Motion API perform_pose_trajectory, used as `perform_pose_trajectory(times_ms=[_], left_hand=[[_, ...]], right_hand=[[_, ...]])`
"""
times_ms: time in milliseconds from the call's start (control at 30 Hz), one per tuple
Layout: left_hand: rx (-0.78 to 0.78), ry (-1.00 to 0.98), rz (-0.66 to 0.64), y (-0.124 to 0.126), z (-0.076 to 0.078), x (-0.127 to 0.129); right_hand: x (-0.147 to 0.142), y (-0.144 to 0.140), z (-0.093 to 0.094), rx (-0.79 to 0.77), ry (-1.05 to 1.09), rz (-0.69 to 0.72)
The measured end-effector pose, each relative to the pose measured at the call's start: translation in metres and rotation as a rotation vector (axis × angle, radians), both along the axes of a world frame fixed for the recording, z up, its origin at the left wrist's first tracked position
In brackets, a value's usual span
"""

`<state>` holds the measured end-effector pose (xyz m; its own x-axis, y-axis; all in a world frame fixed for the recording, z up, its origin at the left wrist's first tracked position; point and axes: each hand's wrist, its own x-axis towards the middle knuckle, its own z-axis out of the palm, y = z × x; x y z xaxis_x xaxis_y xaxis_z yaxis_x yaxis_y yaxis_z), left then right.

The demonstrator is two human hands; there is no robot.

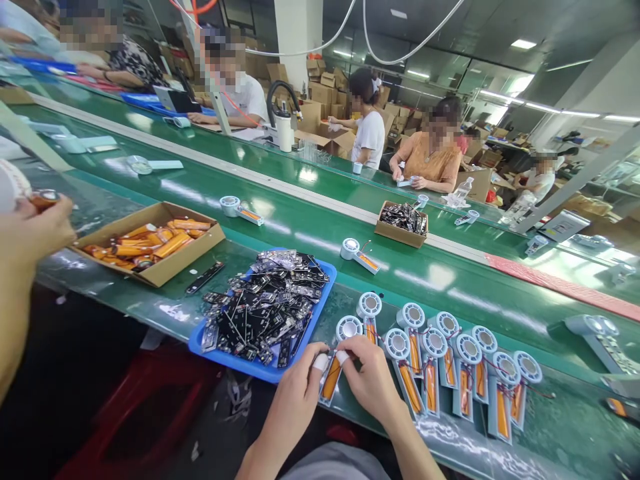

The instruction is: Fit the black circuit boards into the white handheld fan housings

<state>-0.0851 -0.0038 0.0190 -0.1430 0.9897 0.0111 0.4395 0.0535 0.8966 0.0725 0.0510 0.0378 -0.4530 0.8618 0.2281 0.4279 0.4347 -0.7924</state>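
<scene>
A light-blue handheld fan body [349,327] lies at the bench's front edge, its handle open over an orange battery. My left hand [304,377] pinches the left side of the handle just below the round head. From the other side, my right hand [369,375] grips the same spot. Both thumbs wear white covers; whether a wire is between the fingertips cannot be made out. Left of my hands stands a blue tray [327,280] heaped with black circuit boards [270,300]. To the right, several similar fan bodies [433,343] lie in a cluster with red wires.
A cardboard box [203,252] of orange batteries stands at left, near another person's hand [47,223]. Beyond, a green conveyor [300,233] carries scattered fan parts and a small box of boards [400,233]. Several people sit across it. A loose circuit board [205,277] lies beside the tray.
</scene>
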Motion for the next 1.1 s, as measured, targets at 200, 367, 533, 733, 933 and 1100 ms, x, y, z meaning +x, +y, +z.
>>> perform_pose_trajectory(times_ms=[200, 367, 533, 733, 933, 1100], left_hand=[[0.066, -0.072, -0.005, 0.008, -0.001, 0.004], [0.04, -0.103, -0.002, 0.008, 0.0, 0.005], [-0.018, -0.236, 0.062, 0.002, -0.01, 0.008], [-0.057, -0.264, 0.09, -0.001, -0.012, 0.009], [0.094, -0.036, 0.123, -0.004, -0.01, 0.008], [0.119, -0.045, 0.121, -0.005, -0.011, 0.005]], right_hand=[[0.001, -0.001, -0.004, 0.129, -0.087, 0.064], [0.003, 0.0, -0.008, 0.31, -0.179, 0.11], [0.004, 0.003, -0.015, 0.43, -0.236, 0.039], [0.003, 0.007, -0.005, 0.521, -0.419, 0.05], [-0.004, 0.006, 0.005, 0.648, -0.573, 0.078], [-0.006, 0.005, 0.001, 0.616, -0.532, 0.07]])
